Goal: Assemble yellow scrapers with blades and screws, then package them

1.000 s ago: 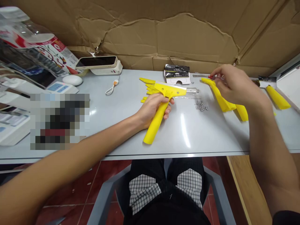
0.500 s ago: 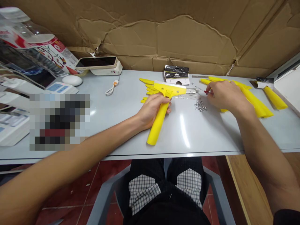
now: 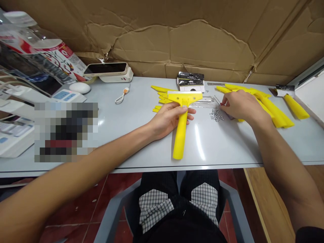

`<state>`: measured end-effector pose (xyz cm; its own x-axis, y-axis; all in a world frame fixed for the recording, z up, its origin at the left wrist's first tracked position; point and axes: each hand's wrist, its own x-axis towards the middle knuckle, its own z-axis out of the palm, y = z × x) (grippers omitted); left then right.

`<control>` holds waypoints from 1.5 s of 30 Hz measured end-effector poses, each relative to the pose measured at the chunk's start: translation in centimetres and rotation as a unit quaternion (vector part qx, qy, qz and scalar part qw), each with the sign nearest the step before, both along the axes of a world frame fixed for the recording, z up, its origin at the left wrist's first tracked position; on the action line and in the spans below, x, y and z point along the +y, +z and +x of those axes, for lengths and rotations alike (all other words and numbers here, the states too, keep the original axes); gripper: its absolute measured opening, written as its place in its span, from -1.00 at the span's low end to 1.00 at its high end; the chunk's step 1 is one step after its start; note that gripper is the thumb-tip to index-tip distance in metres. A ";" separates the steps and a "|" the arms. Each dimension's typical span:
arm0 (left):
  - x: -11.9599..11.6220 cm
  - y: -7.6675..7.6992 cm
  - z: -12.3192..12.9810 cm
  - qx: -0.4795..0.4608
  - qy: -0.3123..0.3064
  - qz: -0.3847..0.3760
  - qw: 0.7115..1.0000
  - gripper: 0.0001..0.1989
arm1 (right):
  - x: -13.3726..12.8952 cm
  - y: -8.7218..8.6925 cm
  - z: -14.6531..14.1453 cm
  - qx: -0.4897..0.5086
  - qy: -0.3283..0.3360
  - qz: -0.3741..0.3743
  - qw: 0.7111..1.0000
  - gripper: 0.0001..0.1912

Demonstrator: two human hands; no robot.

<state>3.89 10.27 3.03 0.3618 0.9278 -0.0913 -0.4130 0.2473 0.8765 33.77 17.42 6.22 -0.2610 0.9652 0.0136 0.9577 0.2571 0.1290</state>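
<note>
A yellow scraper (image 3: 181, 135) with a wide head and two screws rests in my left hand (image 3: 168, 120), its handle pointing toward the table's front edge. My thumb lies over its neck and the fingers pass beneath it. On the right, my right hand (image 3: 243, 106) is closed around a small screwdriver (image 3: 218, 100), whose shaft points up and left. A pile of small screws (image 3: 216, 115) lies just left of that hand. Flat metal strips (image 3: 206, 105) and several yellow pieces (image 3: 159, 88) lie behind the scraper. More yellow handles (image 3: 275, 109) lie beyond my right hand.
Black-and-white packets (image 3: 191, 81) lie near the cardboard (image 3: 207, 44) at the back. To the left are a phone (image 3: 106, 69), a looped strap (image 3: 122, 96), a white mouse (image 3: 80, 88) and a large bottle (image 3: 60, 55). Another yellow handle (image 3: 296, 106) lies far right.
The scraper in my left hand has turned more upright, its handle end swinging right. My left fingers have spread out beneath it. My right hand has shifted slightly left with the screwdriver.
</note>
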 end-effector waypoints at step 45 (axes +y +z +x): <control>0.4 -1.1 -0.1 -0.002 -0.044 0.051 0.998 -0.61 | -7.5 0.1 -8.5 0.398 0.184 -0.190 0.878 -0.54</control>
